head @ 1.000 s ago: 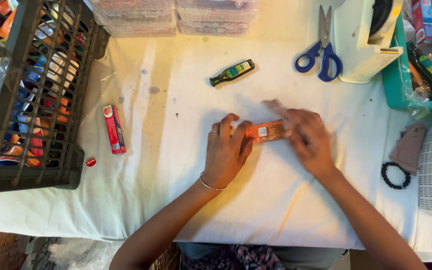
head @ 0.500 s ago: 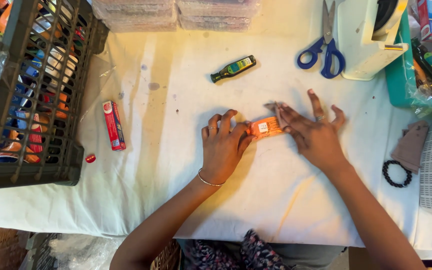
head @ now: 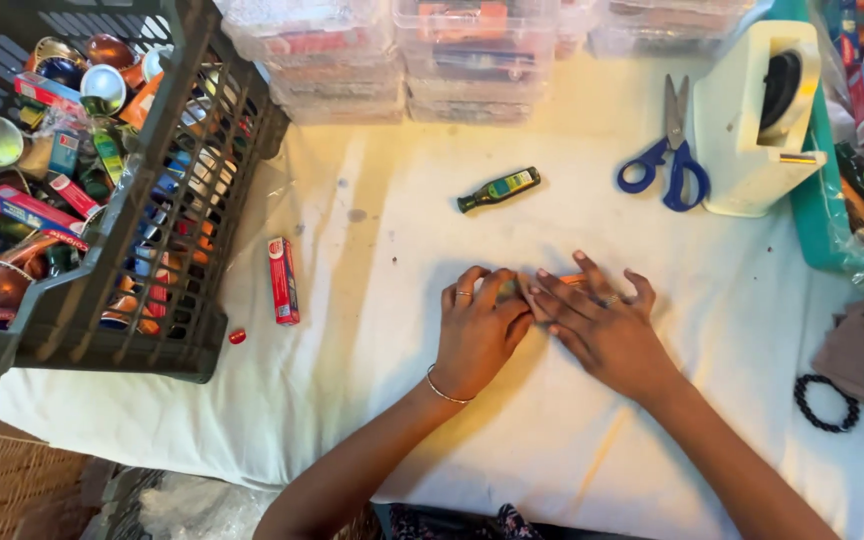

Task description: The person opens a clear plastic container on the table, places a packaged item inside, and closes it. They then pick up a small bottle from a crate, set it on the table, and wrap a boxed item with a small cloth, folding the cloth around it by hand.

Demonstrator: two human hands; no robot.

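Left hand (head: 477,325) and right hand (head: 597,320) press flat on orange packet (head: 574,279) (lying left-right, mostly hidden)

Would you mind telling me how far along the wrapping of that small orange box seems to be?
Done: clear bins at the back already hold packed items. In hand: the left hand and right hand press flat over the small orange box, mostly hidden. Left: the red box, the small green bottle and the full black crate lie untouched.
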